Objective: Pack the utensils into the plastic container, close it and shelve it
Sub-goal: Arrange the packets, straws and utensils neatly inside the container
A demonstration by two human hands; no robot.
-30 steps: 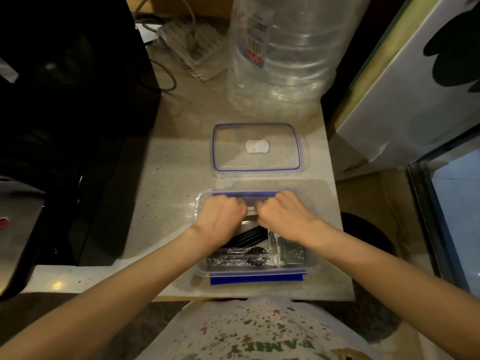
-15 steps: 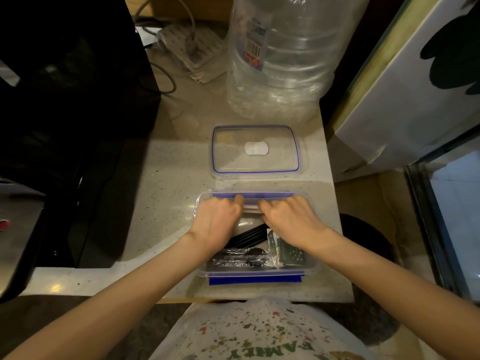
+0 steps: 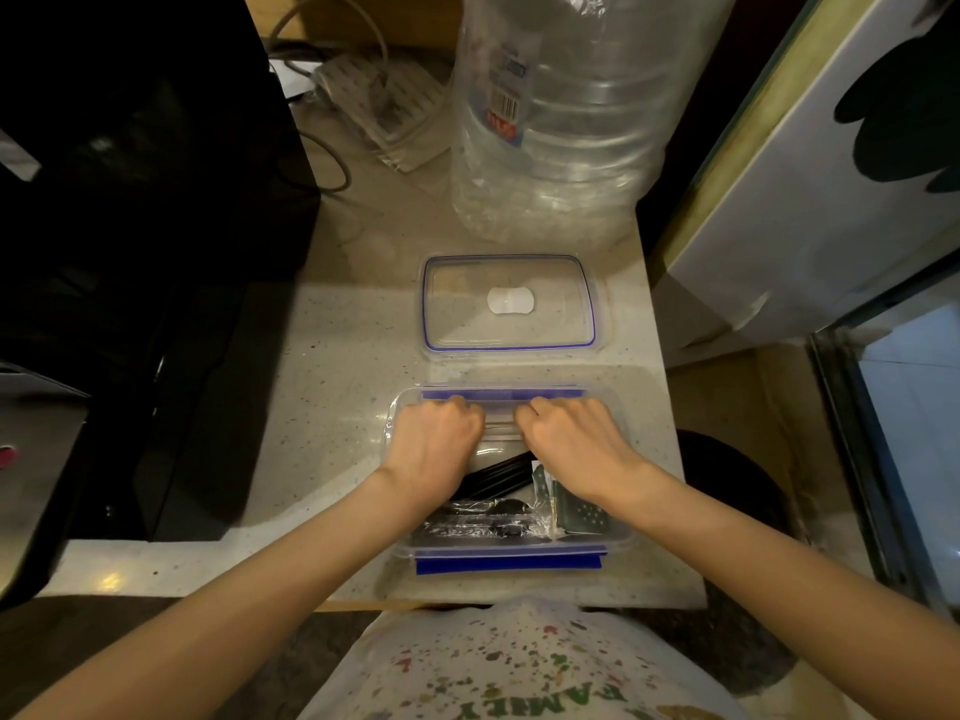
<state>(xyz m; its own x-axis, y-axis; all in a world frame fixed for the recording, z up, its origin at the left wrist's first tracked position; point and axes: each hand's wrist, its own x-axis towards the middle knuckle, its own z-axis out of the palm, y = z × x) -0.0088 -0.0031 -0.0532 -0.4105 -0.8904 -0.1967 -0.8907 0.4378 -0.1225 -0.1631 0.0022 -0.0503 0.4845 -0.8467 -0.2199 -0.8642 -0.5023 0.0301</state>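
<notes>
Speckled counter (image 3: 332, 387) bears a clear blue-clipped container (image 3: 618, 532) of black utensils (image 3: 493, 480); both hands curl inside, contents hidden.

Lid (image 3: 508, 302) and water bottle (image 3: 558, 116) block beyond; counter (image 3: 337, 366) left lies bare

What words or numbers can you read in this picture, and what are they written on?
"FAMILY", seen upside down and cut off by the picture's edge, on the white paint-speckled shirt.
Barcode and red patch on the label of the big clear plastic water bottle: too blurred to read.
White sticker on the clear blue-rimmed plastic lid: no writing can be made out.
Nothing else bears text.
</notes>
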